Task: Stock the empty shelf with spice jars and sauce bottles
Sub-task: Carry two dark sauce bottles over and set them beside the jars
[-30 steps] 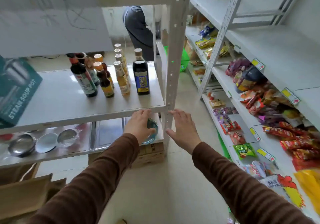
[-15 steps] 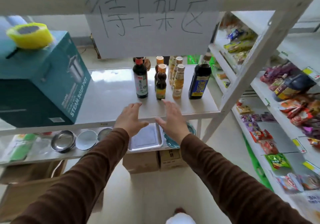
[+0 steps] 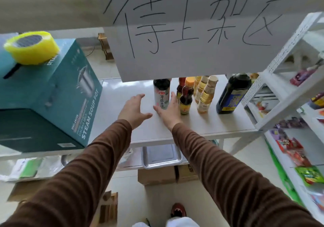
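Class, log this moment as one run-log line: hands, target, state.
hands: left, right open, empty | target: white-labelled dark sauce bottle between them | state: upright on white shelf, ungrasped

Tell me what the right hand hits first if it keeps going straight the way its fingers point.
Probably the dark soy sauce bottle with the white label: the open right hand sits just beside it, fingers pointing along its right side.
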Available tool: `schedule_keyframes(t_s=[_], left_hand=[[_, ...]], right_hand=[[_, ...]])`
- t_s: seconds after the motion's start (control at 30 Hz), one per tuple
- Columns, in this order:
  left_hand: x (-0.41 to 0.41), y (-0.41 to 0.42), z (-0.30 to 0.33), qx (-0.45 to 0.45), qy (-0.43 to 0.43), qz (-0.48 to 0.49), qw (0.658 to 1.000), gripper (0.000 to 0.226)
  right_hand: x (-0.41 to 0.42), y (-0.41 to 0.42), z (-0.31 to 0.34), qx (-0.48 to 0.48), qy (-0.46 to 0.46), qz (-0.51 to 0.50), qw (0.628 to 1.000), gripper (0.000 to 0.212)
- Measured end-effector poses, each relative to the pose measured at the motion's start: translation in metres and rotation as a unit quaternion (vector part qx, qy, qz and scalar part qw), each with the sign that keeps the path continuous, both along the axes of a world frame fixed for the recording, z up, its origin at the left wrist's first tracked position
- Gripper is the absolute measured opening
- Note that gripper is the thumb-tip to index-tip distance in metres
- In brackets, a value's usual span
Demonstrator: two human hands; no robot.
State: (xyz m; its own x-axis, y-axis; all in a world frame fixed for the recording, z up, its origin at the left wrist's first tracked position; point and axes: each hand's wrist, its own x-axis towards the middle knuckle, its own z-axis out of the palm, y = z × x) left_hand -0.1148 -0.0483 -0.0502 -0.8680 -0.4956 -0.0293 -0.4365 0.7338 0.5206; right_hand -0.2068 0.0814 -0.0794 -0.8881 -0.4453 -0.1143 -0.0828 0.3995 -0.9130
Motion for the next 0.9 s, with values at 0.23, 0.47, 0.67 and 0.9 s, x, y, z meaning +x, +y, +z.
schedule_keyframes(t_s=[0.23, 0.47, 0.67, 0.9], left_hand=[[-0.017, -0.041, -0.015, 0.021, 0.007, -0.033, 0.999, 0.082], [-0.046, -0.064, -0.032, 0.03, -0.011, -0.066, 0.997, 0.077], [-0.088, -0.055, -0.045, 0.111, 0.014, -0.064, 0.992, 0.088], [-0.133, -0.047, -0.066, 0.214, 0.111, -0.032, 0.97, 0.063]], right_hand=[[-0.013, -0.045, -0.03, -0.024, 0.008, -0.103, 0.994, 0.087], [-0.01, -0.049, -0.042, -0.036, 0.032, -0.171, 0.984, 0.061], [0.024, -0.017, -0.046, -0.076, 0.026, -0.198, 0.977, 0.06], [0.047, 0.027, -0.04, -0.086, 0.018, -0.22, 0.972, 0.049]])
